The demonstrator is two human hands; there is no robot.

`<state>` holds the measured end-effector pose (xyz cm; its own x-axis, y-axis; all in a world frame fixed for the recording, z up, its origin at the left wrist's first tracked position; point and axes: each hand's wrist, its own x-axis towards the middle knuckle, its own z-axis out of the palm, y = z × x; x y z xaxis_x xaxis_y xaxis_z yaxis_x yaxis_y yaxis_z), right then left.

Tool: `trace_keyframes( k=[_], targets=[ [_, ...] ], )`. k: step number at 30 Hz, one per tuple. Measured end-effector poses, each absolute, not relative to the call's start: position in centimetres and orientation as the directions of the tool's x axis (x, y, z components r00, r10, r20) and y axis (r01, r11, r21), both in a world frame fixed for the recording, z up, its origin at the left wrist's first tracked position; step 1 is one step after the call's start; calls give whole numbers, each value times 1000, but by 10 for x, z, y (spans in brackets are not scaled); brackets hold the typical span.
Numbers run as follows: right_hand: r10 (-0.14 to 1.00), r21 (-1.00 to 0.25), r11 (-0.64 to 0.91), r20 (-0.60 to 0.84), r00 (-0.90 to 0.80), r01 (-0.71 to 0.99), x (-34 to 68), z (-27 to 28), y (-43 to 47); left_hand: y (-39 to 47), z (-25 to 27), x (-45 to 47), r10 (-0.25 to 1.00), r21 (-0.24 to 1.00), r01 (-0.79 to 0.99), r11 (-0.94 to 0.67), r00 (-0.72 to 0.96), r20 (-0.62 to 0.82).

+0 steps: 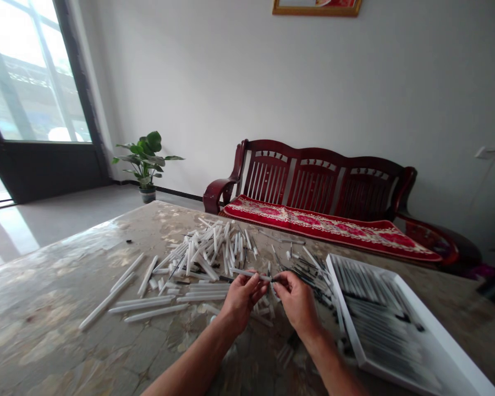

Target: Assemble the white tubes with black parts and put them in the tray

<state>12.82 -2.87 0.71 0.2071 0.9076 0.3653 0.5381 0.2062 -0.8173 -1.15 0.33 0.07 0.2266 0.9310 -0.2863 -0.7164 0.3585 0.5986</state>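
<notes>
My left hand (240, 300) is closed around a slim whitish pen-like tube (244, 272), its far end pointing left. At the tube's right end, my right hand (296, 301) pinches a small dark tip or cap (273, 280). Both hands are close together above the table. Beyond them lies a loose heap of white tubes (206, 247), with several more laid side by side to the left of my left hand. Thin dark-ended pieces (309, 270) are scattered beyond my right hand. Whether the tip and tube are joined is too small to tell.
A white tray (431, 313) at the right holds rows of dark and clear pen-like pieces. The table (58, 297) has a patterned cover. Behind it stand a dark red wooden bench (313, 170) with a red runner (313, 223) and a potted plant (147, 159).
</notes>
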Motion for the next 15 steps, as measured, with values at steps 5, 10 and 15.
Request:
trace_keyframes(
  k=[5, 10, 15],
  targets=[
    [904, -822, 227, 378, 202, 523, 128, 2, -27, 3, 0, -12, 935, 609, -713, 349, 221, -277],
    [877, -762, 244, 437, 198, 600, 128, 3, -30, 2, -3, -12, 946, 638, -700, 321, 208, -247],
    [817, -644, 304, 555, 156, 701, 127, 3, -32, 2, -5, -11, 960, 669, -689, 277, 166, -226]
  ],
)
